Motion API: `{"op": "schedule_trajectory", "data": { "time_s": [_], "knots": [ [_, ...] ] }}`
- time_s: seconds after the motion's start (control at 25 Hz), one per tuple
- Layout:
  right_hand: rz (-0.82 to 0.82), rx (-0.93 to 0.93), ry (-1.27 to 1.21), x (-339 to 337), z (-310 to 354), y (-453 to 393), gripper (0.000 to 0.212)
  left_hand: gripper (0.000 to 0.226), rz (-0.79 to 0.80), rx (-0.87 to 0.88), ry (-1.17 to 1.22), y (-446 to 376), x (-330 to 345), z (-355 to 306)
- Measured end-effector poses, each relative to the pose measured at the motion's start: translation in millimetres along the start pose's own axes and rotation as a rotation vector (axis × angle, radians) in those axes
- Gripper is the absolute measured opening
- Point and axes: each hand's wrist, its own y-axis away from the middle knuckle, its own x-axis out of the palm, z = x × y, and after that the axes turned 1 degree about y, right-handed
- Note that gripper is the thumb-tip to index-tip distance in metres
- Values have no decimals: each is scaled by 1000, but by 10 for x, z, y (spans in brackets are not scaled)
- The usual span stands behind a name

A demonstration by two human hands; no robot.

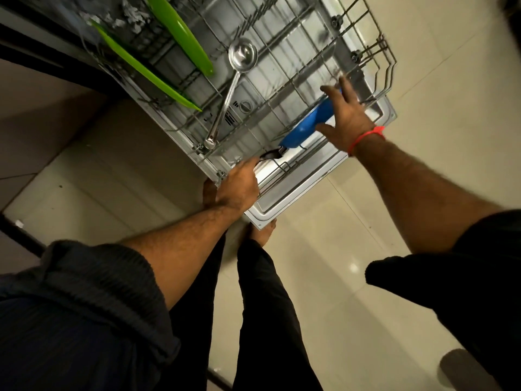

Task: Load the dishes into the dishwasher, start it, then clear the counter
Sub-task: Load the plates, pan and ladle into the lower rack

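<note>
step: seat blue pan (307, 124) in rack (284, 77) | left hand (238, 187) grips its handle (270, 156); right hand (345, 119) spread, steadying rim | advice: lower level between tines

Dark ribbed sleeves (93, 277) pushed up, red thread wristband (366, 136) on right wrist, black trousers (262, 306), bare feet (210, 193)

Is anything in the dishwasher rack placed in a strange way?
The steel ladle lies loose and diagonal across the rack wires, not slotted in. The blue pan is tilted on edge, held by both hands, not yet seated. The green plates stand normally.
</note>
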Motion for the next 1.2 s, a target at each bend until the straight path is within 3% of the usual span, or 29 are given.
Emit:
{"op": "schedule_trajectory", "data": {
  "time_s": [0.28,0.6,0.88,1.2],
  "knots": [
    [-27,20,-244,-289,616,1002,47,41,-126,83,24,905,-654,-110],
    [43,-309,-410,-929,2022,2045,33,39,-404,133,31,2459,-1736,-358],
    [151,-688,-350,-1252,4041,2535,32,40,-838,15,132,3681,-2822,153],
    [239,-1016,-293,-1009,6498,3122,36,32,-1263,-111,256,4849,-4018,1496]
  ]
}}
